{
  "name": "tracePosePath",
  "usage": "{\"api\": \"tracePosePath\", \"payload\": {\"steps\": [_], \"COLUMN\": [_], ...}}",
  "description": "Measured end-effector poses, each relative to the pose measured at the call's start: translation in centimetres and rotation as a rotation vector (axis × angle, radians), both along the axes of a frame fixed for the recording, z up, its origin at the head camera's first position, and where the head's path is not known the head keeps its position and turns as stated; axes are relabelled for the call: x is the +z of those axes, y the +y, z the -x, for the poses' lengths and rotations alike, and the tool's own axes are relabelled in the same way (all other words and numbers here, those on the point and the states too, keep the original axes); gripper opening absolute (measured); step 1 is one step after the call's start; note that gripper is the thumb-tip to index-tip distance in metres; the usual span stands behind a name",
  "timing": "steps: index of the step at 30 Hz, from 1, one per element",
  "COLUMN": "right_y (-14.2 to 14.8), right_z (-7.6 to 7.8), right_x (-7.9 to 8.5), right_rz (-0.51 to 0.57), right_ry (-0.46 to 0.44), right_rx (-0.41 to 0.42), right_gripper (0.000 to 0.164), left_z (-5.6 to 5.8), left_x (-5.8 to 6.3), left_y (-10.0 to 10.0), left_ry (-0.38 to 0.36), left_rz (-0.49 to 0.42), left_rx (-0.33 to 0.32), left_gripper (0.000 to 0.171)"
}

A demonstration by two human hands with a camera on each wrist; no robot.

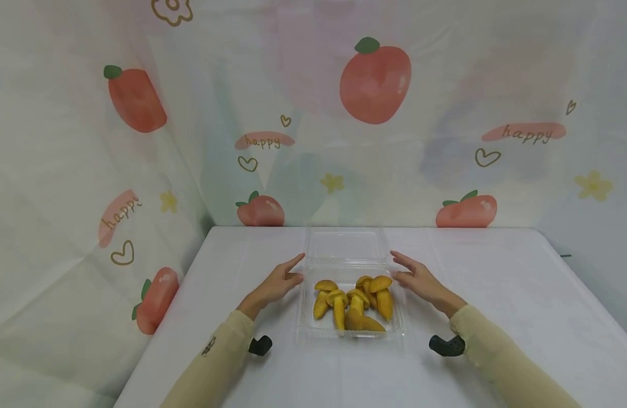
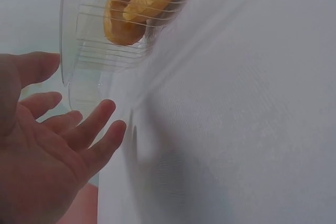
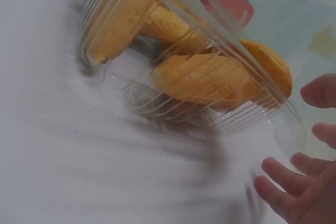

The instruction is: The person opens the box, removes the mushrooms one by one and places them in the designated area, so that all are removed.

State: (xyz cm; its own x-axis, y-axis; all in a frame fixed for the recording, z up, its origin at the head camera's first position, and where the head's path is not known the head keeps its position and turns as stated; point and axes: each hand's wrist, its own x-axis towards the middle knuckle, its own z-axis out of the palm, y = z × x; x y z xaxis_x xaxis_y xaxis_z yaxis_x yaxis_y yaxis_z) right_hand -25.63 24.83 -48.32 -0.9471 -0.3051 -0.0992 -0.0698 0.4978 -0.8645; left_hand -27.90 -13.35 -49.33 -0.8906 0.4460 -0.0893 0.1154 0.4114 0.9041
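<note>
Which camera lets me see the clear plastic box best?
The head view: it shows the whole box, its lid open behind and the yellow mushrooms inside. The left wrist view shows only part of its ribbed side, cut off at the top; the right wrist view shows more, also cut off.

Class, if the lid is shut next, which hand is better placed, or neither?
Neither, I judge: left hand and right hand flank the box almost evenly, each near one side of the open lid.
</note>
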Motion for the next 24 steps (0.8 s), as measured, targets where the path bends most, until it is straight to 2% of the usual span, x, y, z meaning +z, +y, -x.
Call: {"api": "tracePosePath", "payload": {"steps": [7, 15, 24], "right_y": [0.0, 0.1, 0.1], "right_z": [-0.4, -1.3, -2.5], "right_x": [0.7, 1.4, 1.9], "right_rz": [-0.037, -0.078, -0.065], "right_ry": [0.021, 0.054, 0.103], "right_rx": [-0.009, -0.016, 0.006], "right_gripper": [0.066, 0.067, 0.068], "left_z": [-0.8, -2.4, -5.0], "left_x": [0.1, 0.4, 1.1], "left_y": [-0.7, -1.4, -1.1], "left_ry": [0.030, 0.092, 0.182], "left_rz": [0.056, 0.090, 0.139], "left_rx": [0.025, -0.051, -0.081], "left_gripper": [0.063, 0.068, 0.071]}}
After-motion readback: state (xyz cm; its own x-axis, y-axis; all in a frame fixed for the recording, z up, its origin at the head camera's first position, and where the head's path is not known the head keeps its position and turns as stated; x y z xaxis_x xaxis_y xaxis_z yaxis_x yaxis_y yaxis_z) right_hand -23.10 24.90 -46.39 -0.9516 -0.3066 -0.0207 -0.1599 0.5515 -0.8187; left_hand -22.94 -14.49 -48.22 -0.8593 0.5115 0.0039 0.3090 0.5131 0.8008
